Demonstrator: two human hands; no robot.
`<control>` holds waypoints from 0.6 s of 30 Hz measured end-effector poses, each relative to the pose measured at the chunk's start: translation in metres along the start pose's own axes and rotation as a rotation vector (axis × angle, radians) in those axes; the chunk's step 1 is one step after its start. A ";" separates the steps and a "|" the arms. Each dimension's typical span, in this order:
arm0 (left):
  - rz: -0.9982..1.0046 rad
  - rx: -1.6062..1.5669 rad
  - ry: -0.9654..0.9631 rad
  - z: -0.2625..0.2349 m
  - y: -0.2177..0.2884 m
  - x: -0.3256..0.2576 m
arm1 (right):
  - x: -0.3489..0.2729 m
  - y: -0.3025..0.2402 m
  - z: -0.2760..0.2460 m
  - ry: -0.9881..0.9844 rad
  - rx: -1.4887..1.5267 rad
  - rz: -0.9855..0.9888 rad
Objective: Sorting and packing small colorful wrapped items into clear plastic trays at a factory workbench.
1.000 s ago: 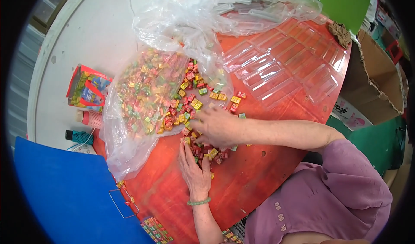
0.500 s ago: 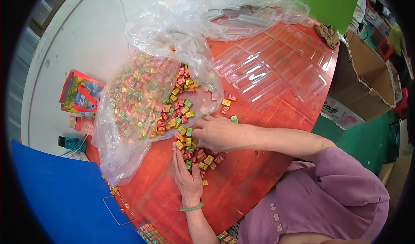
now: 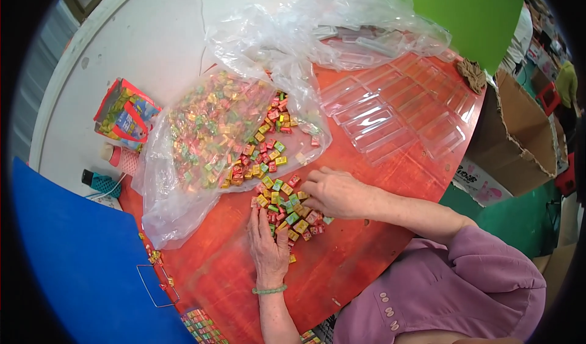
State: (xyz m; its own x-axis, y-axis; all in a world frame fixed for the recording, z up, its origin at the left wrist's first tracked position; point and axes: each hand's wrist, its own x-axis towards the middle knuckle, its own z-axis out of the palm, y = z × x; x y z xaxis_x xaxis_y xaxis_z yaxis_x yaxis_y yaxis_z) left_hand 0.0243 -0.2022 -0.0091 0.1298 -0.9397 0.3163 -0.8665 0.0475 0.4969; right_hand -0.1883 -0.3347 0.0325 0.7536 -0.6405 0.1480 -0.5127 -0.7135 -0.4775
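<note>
A loose pile of small wrapped candies (image 3: pixel 299 225), red, yellow and green, lies on the red tabletop (image 3: pixel 342 277). Along its left side my left hand (image 3: pixel 268 252) rests with fingers stretched out, a green bead bracelet on the wrist. My right hand (image 3: pixel 336 193) is at the pile's right edge, fingers apart and bent, touching the candies; its fingertips are partly hidden. Just beyond the hands, a clear plastic bag (image 3: pixel 177 213) lies on its side, full of the same candies, with several spilling from its mouth.
Clear plastic trays (image 3: pixel 390 109) lie in rows at the far right, beside a crumpled brown cloth (image 3: pixel 471 75). More plastic film (image 3: pixel 262 36) is heaped behind. A cardboard box (image 3: pixel 525 136) stands off the table's right edge. A colourful bag (image 3: pixel 128 115) and a teal-covered bottle (image 3: pixel 101 182) are at left.
My right hand has moved right and slightly up. The few stray candies to the right are gone from their place, and the pile is spread wider between my hands. The view has shifted slightly.
</note>
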 end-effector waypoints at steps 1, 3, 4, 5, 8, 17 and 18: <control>0.023 -0.001 0.002 -0.001 0.001 0.001 | 0.003 -0.004 -0.002 0.000 0.034 -0.002; 0.040 -0.005 0.005 -0.001 0.003 0.005 | 0.026 0.012 0.004 0.049 -0.035 -0.049; 0.048 -0.009 0.009 0.000 0.003 0.005 | 0.038 0.019 0.001 0.102 -0.096 -0.092; 0.055 -0.012 0.013 0.000 0.003 0.006 | 0.048 0.030 -0.008 0.204 -0.123 -0.192; 0.071 -0.022 0.036 0.001 0.000 0.005 | 0.061 0.034 -0.035 -0.019 -0.464 -0.038; 0.059 0.001 0.026 -0.001 0.003 0.006 | 0.060 0.083 -0.040 -0.050 -0.631 -0.210; 0.057 0.007 0.027 -0.001 0.002 0.006 | 0.062 0.084 -0.042 -0.052 -0.632 -0.211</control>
State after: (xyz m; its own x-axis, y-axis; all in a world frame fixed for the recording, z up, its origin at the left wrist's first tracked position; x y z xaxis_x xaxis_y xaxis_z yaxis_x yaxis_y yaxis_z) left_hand 0.0237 -0.2071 -0.0050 0.0928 -0.9259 0.3661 -0.8762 0.0987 0.4717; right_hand -0.2022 -0.4460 0.0377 0.8751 -0.4653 0.1333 -0.4823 -0.8615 0.1588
